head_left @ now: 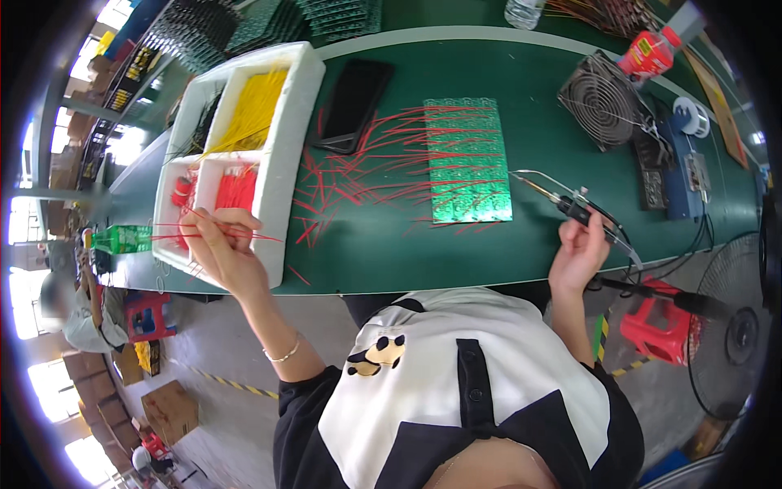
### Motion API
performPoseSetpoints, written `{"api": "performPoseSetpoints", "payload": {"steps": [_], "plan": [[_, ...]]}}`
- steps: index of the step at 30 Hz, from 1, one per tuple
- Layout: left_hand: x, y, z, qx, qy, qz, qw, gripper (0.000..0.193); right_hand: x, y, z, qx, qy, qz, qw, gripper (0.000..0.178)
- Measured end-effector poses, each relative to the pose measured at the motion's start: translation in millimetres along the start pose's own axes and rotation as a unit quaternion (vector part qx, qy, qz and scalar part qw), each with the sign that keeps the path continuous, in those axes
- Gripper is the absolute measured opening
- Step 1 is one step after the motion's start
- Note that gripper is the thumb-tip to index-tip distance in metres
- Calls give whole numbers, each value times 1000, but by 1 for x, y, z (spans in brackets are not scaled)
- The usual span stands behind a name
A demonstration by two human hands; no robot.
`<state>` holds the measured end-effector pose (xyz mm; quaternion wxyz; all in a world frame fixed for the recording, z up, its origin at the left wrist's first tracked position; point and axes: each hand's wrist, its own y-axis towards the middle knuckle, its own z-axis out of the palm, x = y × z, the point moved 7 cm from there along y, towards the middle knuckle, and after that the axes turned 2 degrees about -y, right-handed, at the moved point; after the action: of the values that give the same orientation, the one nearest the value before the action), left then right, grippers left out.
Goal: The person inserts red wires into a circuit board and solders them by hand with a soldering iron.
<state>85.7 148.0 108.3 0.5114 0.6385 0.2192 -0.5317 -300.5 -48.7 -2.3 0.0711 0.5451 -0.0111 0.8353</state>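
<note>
Currently left hand (221, 244) pinches red wires (265, 237) over foam box (295, 114); right hand (578, 253) has its grip around soldering iron (574, 210). Wires probably light, bendy: pinch mid-length. Green board (468, 163) on counter (391, 257), likely stiff, fragile: edges.

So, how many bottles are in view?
3: green bottle left of the white tray, red bottle beside the small fan, clear bottle cut off at the top edge. Others may be hidden.
</note>
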Motion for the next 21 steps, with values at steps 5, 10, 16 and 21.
{"api": "performPoseSetpoints", "payload": {"steps": [5, 10, 16, 21], "plan": [[19, -38, 46, 121, -25, 71, 990, 28, 3, -12, 8, 0, -1, -3, 1000, 20], [36, -85, 77, 150, -83, 85, 982, 32, 3, -14, 7, 14, -3, -7, 1000, 20], [63, -104, 77, 212, 16, 0, 977, 15, 4, -15, 7, 17, -5, -19, 1000, 21], [63, -105, 88, 319, 159, -62, 932, 6, 3, -14, 7, 15, 9, -15, 1000, 21]]}}
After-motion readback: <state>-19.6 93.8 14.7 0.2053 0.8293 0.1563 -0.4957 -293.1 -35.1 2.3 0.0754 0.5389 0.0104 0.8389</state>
